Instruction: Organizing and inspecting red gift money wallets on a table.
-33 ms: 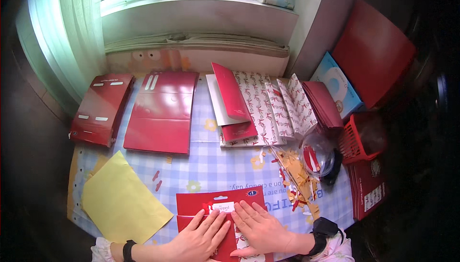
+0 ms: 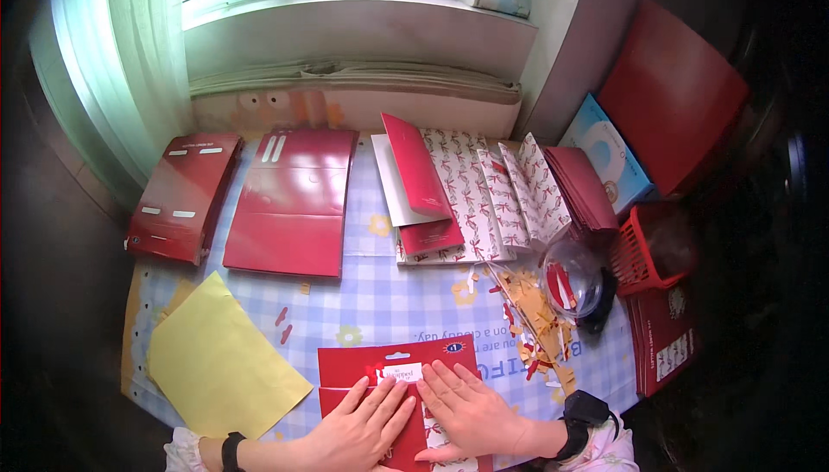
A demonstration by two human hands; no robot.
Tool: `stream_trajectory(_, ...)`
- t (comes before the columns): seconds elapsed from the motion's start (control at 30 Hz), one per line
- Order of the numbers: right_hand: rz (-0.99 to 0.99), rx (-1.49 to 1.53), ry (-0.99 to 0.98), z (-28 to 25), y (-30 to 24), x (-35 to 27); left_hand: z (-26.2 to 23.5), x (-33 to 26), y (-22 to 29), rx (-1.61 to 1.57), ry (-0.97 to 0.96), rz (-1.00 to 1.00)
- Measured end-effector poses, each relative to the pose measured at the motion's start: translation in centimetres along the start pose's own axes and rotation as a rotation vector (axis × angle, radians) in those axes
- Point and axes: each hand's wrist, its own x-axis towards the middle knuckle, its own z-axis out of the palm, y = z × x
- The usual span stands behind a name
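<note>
At the table's near edge lies a flat red card package [image 2: 345,367] with a hanging slot, a white label and a strip of patterned paper. My left hand [image 2: 358,429] rests on its left part, fingers stretched out together over the lower edge of the label. My right hand [image 2: 471,416] lies flat on its right part, partly over the patterned strip, with the fingers extended and the thumb apart. Both hands press on the package without gripping it. Its lower part is hidden by the hands and the picture's edge.
Yellow paper [image 2: 224,360] lies left. Behind are stacks of red card sheets [image 2: 289,204] and red packages [image 2: 183,200], plus patterned folded cards [image 2: 466,178]. To the right are small orange and red paper scraps [image 2: 535,308], a clear round container [image 2: 574,282] and a red basket [image 2: 635,252].
</note>
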Motion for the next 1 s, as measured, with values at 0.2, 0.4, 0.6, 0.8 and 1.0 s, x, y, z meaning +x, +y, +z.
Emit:
stream_trajectory(0.2,-0.021,-0.007,0.020,0.1,-0.1,-0.2,-0.1,-0.1,-0.1,-0.019,0.020,0.013)
stream_trajectory(0.4,-0.009,-0.094,0.034,0.2,-0.4,-0.8,-0.6,-0.5,0.5,0.021,0.036,-0.089)
stream_trajectory(0.6,0.046,-0.188,0.050,0.8,-0.5,-1.5,-0.7,-1.8,-0.4,0.280,0.039,-0.104)
stream_trajectory(0.8,0.075,-0.206,0.061,1.6,-0.1,-2.2,0.6,-2.9,-0.8,0.236,0.073,-0.160)
stream_trajectory(1.0,0.097,-0.092,0.062,1.9,0.1,-2.4,0.9,-3.4,-0.6,0.227,0.142,-0.289)
